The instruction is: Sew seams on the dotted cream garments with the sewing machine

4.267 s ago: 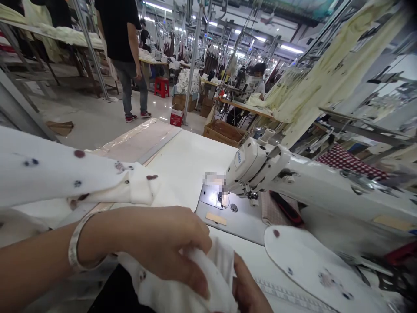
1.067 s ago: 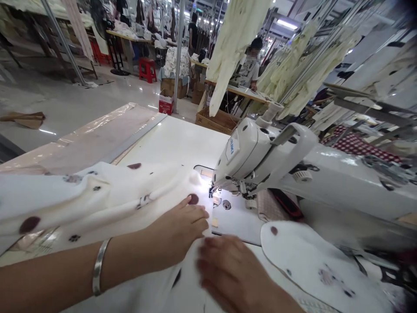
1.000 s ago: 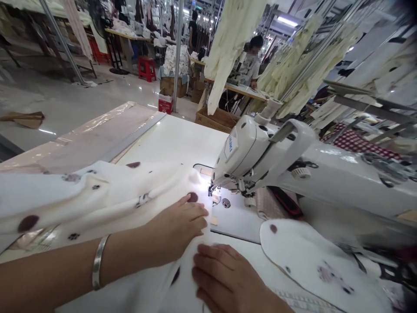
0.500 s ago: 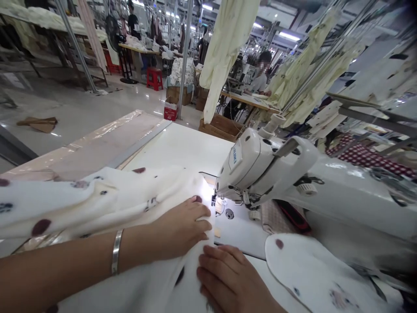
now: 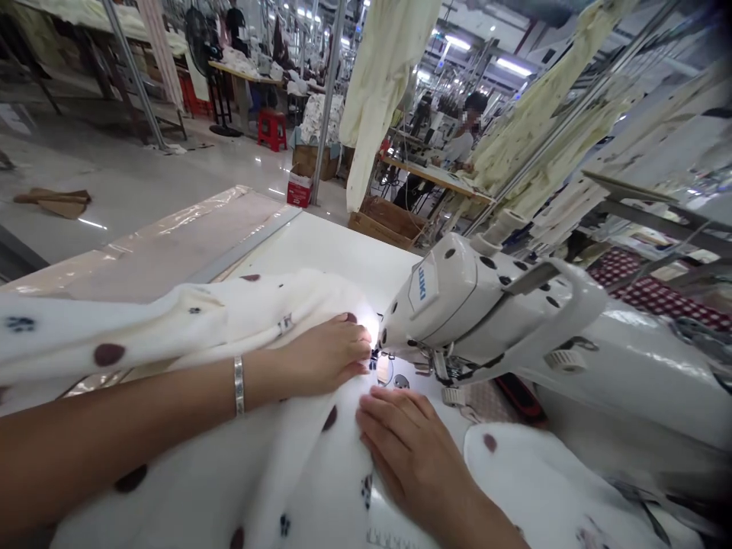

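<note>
White fabric [image 5: 194,480] with dark spots and paw prints is spread over the table and reaches under the needle area [image 5: 374,360] of a white JUKI sewing machine [image 5: 443,286]. My left hand [image 5: 323,354], wearing a silver bracelet [image 5: 239,387] at the wrist, lies on the fabric just left of the needle, its fingers resting on top. Lower down, my right hand [image 5: 406,435] lies flat along the fabric's right edge, fingers extended and close together. A lamp lights the cloth by the needle. The cloth under my palms is hidden.
Another spotted white piece [image 5: 531,465] lies right of my right hand, below the machine arm. A red and black object [image 5: 520,400] sits behind it. Beyond the table are a cardboard box [image 5: 383,221], hanging pale yellow cloth [image 5: 377,84] and a seated person [image 5: 457,145].
Both hands have moved up and away from me with the fabric, closer to the needle. The view has shifted slightly, and a ruler marking now shows below my right hand.
</note>
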The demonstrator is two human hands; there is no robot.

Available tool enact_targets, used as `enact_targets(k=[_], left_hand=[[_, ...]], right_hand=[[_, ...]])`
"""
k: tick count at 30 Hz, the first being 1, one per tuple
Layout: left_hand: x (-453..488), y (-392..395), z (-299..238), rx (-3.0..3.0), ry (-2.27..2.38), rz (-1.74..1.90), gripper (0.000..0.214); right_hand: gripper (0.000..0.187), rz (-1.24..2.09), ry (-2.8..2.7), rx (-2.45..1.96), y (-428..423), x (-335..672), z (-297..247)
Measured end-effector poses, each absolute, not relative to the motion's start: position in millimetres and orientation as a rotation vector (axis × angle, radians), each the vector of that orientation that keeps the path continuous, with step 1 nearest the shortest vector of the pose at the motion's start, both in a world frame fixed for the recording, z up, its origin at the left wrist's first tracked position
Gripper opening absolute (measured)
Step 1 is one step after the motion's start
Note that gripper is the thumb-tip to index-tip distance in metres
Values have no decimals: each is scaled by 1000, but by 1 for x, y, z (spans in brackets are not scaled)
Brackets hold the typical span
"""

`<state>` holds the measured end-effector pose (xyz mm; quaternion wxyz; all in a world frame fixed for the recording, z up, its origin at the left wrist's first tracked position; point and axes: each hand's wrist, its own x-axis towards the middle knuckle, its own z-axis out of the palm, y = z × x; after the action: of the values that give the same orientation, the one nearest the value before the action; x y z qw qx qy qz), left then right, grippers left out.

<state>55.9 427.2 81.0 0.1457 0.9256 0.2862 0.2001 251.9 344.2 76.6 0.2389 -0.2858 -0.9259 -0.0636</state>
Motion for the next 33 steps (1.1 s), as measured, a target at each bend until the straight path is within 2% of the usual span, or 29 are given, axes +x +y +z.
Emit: enact_targets(k=[6, 9, 15, 18, 22, 28, 30, 33], left_hand=[[59, 474, 84, 2683, 756, 518, 7], [59, 492, 96, 2712, 812, 433, 14], [29, 395, 118, 2719, 954, 408, 42], [12, 358, 115, 2663, 982, 367, 28], [9, 361, 109, 2561, 964, 615, 7], [27, 361, 92, 2551, 954, 809, 24], [29, 356, 83, 2666, 929, 754, 21], [28, 349, 75, 2737, 898, 656, 11]], right_hand=[[22, -217, -2607, -811, 348, 252, 78], [25, -273, -2589, -935, 360, 254, 75], [24, -189, -2538, -748, 354, 242, 78], [23, -103, -2570, -776, 347, 236, 80], [36, -116, -2631, -833, 343, 232, 83], [54, 39, -2721, -869, 331, 228, 87], [49, 129, -2711, -835, 328, 230, 88], [24, 207, -2602, -830, 328, 233, 85]])
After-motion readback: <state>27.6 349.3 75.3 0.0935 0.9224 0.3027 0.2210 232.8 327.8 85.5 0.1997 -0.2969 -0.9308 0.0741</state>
